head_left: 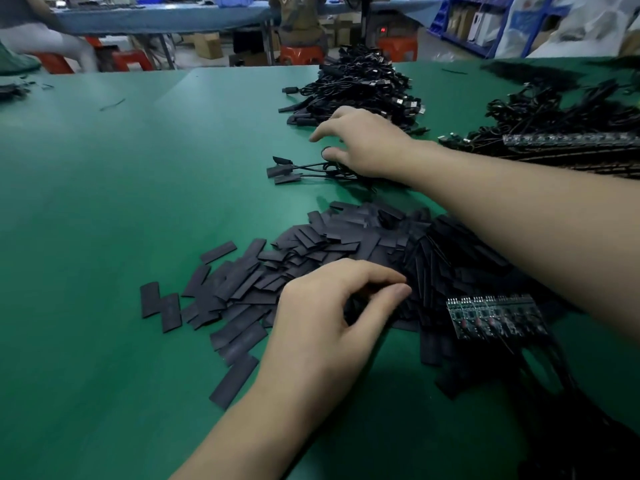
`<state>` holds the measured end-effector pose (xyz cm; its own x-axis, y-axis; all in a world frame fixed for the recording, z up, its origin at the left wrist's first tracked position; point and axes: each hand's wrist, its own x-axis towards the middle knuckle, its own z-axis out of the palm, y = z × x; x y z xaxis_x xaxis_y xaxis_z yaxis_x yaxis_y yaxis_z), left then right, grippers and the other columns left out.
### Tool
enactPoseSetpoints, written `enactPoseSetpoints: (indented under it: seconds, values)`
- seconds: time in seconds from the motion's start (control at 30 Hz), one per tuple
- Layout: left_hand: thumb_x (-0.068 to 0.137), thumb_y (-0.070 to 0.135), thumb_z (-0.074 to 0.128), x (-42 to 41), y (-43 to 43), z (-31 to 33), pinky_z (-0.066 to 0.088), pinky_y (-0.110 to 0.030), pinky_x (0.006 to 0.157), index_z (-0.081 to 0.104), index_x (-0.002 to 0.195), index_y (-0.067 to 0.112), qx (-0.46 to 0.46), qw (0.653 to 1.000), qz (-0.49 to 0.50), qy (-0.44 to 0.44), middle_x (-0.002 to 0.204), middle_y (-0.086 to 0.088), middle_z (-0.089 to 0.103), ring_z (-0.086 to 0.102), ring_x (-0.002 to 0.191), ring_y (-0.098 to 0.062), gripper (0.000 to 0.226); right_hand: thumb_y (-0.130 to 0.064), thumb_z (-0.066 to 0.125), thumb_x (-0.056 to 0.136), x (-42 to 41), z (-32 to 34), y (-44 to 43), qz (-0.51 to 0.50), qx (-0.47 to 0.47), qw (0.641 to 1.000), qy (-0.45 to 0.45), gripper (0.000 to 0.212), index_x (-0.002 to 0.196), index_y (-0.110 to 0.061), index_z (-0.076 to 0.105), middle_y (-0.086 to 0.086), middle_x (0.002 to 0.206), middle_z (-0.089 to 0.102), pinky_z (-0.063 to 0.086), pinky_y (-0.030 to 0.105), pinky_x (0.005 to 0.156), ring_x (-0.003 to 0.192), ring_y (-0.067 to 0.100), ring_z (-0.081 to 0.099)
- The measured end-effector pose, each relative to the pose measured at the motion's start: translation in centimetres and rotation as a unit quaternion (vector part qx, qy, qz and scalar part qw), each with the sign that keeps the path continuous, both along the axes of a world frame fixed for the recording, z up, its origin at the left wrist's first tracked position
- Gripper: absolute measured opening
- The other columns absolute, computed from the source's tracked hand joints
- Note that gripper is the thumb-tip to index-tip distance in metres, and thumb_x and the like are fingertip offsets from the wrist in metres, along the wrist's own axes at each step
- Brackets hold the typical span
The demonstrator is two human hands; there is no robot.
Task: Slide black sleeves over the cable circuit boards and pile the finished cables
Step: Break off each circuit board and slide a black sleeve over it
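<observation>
1. A green table mat (104, 202) covers the whole work surface. At its far edge stand red stools (299, 53).
2. A heap of black sleeves (311, 244) lies at centre near the person. It is flat, short pieces, with stray ones scattered off to its left.
3. The left hand (332, 317) rests on the near side of that heap. Its fingers are curled, with thumb tip and forefinger tip brought together in a pinch on the sleeves beneath them.
4. Beyond the heap lies a small bunch of sleeved cables (282, 170). Their covered ends point left and their wires run right, under the right hand.
5. The pile of finished cables (360, 88) sits farther back, a tall black tangle with plug ends sticking out.
6. The right hand (367, 143) reaches across between the bunch and that pile. It is released: the forefinger is stretched out, the fingers are spread, and the thumb touches a loop of the bunch's wire.
7. A row of bare circuit boards (495, 317) lies on the right edge of the sleeve heap, under the right forearm, with wires trailing toward the person.
8. At far right a bundle of unsleeved cables (554, 116) lies well apart from the heap.
</observation>
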<state>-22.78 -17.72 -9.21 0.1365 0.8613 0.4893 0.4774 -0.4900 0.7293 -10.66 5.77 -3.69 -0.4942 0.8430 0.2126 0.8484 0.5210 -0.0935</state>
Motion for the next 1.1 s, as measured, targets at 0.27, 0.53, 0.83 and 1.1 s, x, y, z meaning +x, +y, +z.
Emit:
enactPoseSetpoints:
  seconds: [0.27,0.53,0.83,1.1]
  values:
    - [0.089,0.023,0.076,-0.1,0.0,-0.2,0.053,-0.021,0.077,0.078,0.094,0.027,0.001,1.0,0.003,0.007,0.088,0.02,0.074,0.069,0.086,0.003,0.006,-0.036,0.069,0.093,8.1,2.2,-12.1,0.016,-0.073,0.997,0.017,0.009,0.099,-0.031,0.073,-0.018,0.09,0.065,0.05,0.024,0.08,0.086,-0.002,0.061]
    - [0.089,0.027,0.075,0.4,-0.5,0.1,0.053,-0.019,0.074,0.078,0.093,0.03,-0.004,1.0,0.004,0.028,0.085,0.023,0.073,0.069,0.084,0.001,0.006,-0.082,0.044,0.069,13.1,0.3,-21.7,0.011,-0.13,0.99,-0.049,0.058,0.112,-0.049,0.066,-0.025,0.106,0.049,0.037,0.021,0.092,0.104,-0.002,0.042]
    - [0.089,0.033,0.073,1.4,-1.1,0.4,0.049,-0.016,0.08,0.079,0.102,0.028,-0.016,0.997,-0.052,0.046,0.094,0.017,0.074,0.069,0.093,-0.002,0.015,-0.049,0.07,0.077,12.3,-0.5,-23.1,0.016,-0.099,0.974,0.204,0.015,0.087,-0.039,0.064,-0.021,0.092,0.065,0.041,0.014,0.074,0.092,-0.001,0.061]
    - [0.078,0.037,0.075,1.9,-1.4,0.4,0.051,-0.017,0.067,0.079,0.084,0.023,-0.161,0.973,-0.12,-0.115,0.074,0.001,0.076,0.068,0.067,-0.007,0.015,-0.039,0.08,0.075,11.4,-1.7,-23.8,0.006,-0.114,0.937,0.329,0.014,0.087,-0.034,0.074,-0.018,0.088,0.074,0.053,0.028,0.08,0.087,0.002,0.07]
